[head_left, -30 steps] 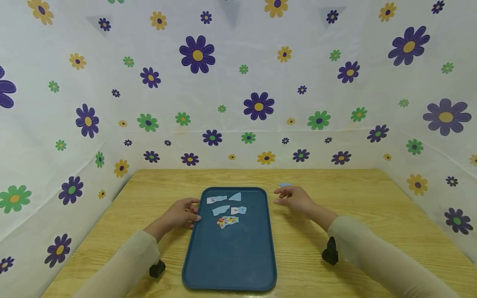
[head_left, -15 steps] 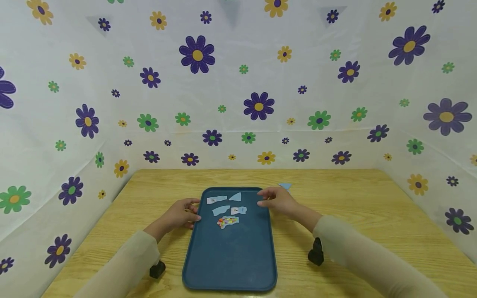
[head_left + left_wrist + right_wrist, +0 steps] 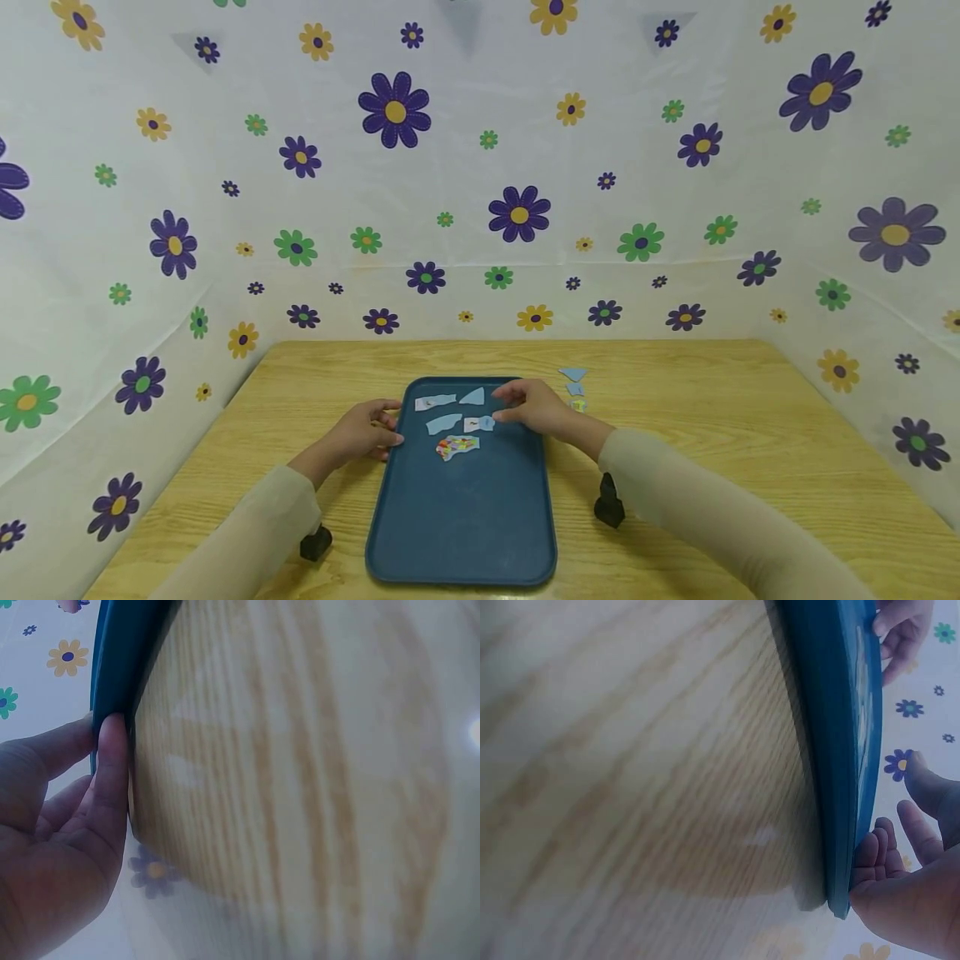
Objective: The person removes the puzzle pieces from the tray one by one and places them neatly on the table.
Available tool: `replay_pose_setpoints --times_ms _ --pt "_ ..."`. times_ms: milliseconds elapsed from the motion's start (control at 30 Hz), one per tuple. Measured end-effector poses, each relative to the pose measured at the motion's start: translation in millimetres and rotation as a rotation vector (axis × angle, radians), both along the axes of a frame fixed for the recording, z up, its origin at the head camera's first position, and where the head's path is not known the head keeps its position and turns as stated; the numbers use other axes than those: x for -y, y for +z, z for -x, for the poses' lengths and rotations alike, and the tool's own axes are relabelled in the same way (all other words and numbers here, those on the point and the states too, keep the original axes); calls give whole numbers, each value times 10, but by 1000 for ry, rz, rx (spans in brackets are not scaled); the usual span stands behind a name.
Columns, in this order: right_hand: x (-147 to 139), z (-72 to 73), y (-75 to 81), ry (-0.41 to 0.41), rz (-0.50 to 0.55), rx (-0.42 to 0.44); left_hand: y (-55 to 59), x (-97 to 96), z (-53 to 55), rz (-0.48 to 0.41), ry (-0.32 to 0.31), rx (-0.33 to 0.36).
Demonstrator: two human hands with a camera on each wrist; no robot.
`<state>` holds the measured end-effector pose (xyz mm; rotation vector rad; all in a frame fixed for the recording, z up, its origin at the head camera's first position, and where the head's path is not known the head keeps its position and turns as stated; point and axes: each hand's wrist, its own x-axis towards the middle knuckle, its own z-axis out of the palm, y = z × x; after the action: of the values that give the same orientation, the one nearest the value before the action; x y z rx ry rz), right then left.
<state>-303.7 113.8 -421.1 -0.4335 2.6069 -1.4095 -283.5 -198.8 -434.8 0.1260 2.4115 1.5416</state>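
Note:
On the dark blue tray lie several irregular flat picture pieces. Most are pale blue, such as the triangular piece and the long piece; one is a multicoloured piece. My left hand grips the tray's left rim, its thumb and fingers at the edge in the left wrist view. Over the tray's upper right is my right hand, its fingertips near the blue-and-white piece. The right wrist view shows its thumb and index finger apart with nothing visible between them.
Right of the tray, on the wooden table, lie a blue piece, a smaller blue piece and a partly hidden yellow-green piece. A flowered cloth walls in the back and sides.
My right hand has moved left from the table beside the tray to above its upper right, uncovering the pieces on the table. The left hand stays at the rim.

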Motion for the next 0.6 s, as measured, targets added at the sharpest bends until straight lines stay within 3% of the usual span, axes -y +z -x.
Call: replay_pose_setpoints --times_ms 600 --pt "194 45 -35 83 -109 -24 7 5 -3 -5 4 3"
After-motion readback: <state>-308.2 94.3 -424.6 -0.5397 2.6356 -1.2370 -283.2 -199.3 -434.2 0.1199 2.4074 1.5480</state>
